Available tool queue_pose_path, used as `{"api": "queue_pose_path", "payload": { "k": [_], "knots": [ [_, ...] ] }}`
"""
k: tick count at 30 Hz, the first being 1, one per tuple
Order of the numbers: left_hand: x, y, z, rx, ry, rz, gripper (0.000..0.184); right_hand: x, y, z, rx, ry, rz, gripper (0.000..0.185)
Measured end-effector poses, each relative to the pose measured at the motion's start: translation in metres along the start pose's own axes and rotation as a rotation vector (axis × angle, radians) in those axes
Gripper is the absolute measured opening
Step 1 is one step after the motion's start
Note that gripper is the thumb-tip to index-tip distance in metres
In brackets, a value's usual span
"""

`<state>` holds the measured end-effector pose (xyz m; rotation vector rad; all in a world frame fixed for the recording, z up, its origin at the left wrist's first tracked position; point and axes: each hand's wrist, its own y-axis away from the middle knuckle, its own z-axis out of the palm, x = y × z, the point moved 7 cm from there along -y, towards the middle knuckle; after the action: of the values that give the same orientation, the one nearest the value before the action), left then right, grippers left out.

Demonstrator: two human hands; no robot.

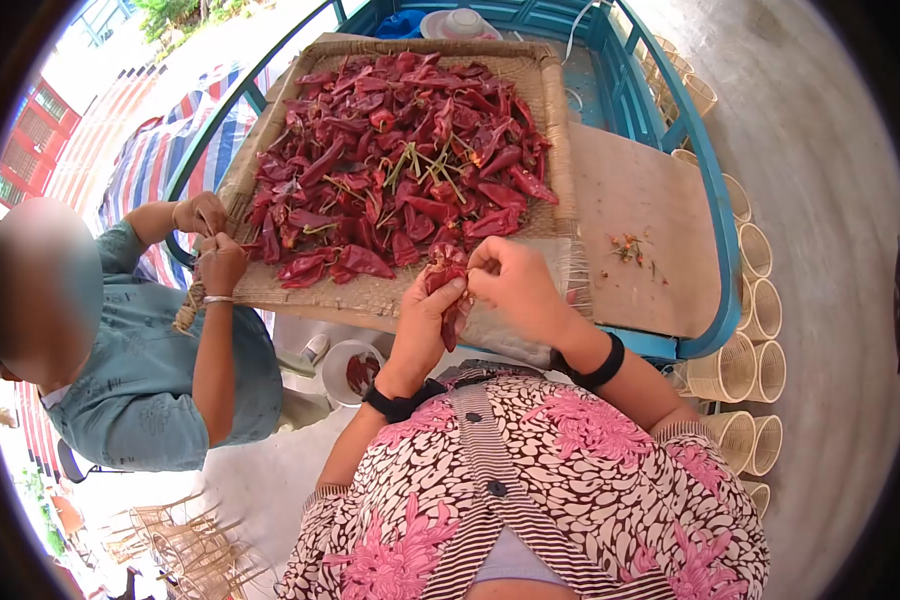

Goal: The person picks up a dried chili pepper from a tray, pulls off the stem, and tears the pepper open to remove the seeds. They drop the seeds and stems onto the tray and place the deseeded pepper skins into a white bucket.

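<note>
My left hand (425, 315) is closed around a dried red chili pepper (454, 318) in front of my chest, at the near edge of the woven tray (560, 150). Its thumb presses on the pepper. Beside it, my right hand (515, 280) has its fingers pinched together at the pepper's upper side; what lies between those fingertips is too small to make out. Just beyond both hands a broad heap of dried red chili peppers (370, 150) covers the tray. Some cut green stems (425, 168) lie on top of the heap.
A co-worker (160, 330) stands at the left with both hands by the tray's edge. Below the tray is a white bucket (338, 372) with red pieces inside. Blue cart rails (715, 230) frame the right side, with stem scraps (630, 250) on a board. Woven baskets (735, 365) line the floor.
</note>
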<state>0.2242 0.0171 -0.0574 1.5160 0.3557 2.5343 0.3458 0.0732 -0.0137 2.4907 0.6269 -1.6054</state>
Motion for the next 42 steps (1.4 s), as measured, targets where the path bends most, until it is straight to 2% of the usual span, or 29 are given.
{"api": "queue_pose_path", "payload": {
  "k": [2, 5, 8, 11, 14, 17, 20, 22, 25, 26, 29, 31, 32, 35, 36, 42],
  "knots": [
    [-0.008, -0.006, 0.002, -0.121, 0.167, -0.039, 0.012, 0.021, 0.001, 0.004, -0.2, -0.499, 0.44, 0.016],
    [-0.008, -0.01, 0.012, -0.119, 0.213, -0.038, 0.018, 0.025, 0.003, -0.004, -0.28, -0.565, 0.522, 0.023],
    [-0.014, -0.016, 0.002, -0.095, 0.201, -0.001, 0.024, 0.025, -0.017, -0.048, 0.063, 0.004, 0.181, 0.018],
    [-0.02, -0.02, -0.002, -0.056, 0.173, 0.032, 0.024, 0.037, -0.03, -0.065, 0.217, 0.697, -0.118, 0.02],
    [-0.023, -0.025, 0.0, -0.028, 0.032, 0.058, 0.023, 0.058, -0.044, -0.059, 0.06, 0.855, 0.034, 0.021],
    [-0.014, -0.02, 0.002, 0.016, -0.138, 0.078, 0.021, 0.061, -0.056, -0.058, -0.077, 0.856, 0.125, 0.022],
    [-0.013, -0.02, 0.003, 0.071, -0.255, 0.153, 0.02, 0.073, -0.061, -0.059, -0.005, 0.783, 0.109, 0.021],
    [-0.012, -0.025, 0.007, 0.086, -0.221, 0.199, 0.02, 0.068, -0.053, -0.052, -0.054, 0.894, -0.005, 0.019],
    [-0.008, -0.024, 0.014, 0.075, -0.411, 0.239, 0.017, 0.071, -0.056, -0.052, -0.06, 0.835, 0.067, 0.019],
    [-0.01, -0.024, 0.012, 0.075, -0.451, 0.326, 0.019, 0.07, -0.055, -0.053, -0.064, 0.85, 0.088, 0.019],
    [0.003, -0.032, 0.018, 0.088, -0.573, 0.599, 0.028, 0.023, -0.037, -0.065, 0.089, 0.741, -0.044, 0.019],
    [0.031, -0.012, 0.037, 0.106, -0.665, 0.784, 0.038, 0.001, -0.019, -0.062, 0.055, 0.774, -0.082, 0.017],
    [0.033, -0.011, 0.04, 0.081, -0.694, 0.749, 0.052, -0.009, -0.011, -0.059, 0.034, 0.789, -0.098, 0.016],
    [0.033, -0.004, 0.059, -0.084, -0.908, 0.728, 0.058, -0.03, 0.007, -0.054, 0.021, 0.644, -0.043, 0.017],
    [0.028, -0.006, 0.057, -0.093, -0.872, 0.632, 0.057, -0.029, 0.012, -0.053, 0.005, 0.635, -0.047, 0.017],
    [0.03, 0.006, 0.056, -0.13, -1.042, 0.657, 0.05, -0.023, 0.03, -0.043, -0.025, 0.62, -0.056, 0.016]
  ]
}}
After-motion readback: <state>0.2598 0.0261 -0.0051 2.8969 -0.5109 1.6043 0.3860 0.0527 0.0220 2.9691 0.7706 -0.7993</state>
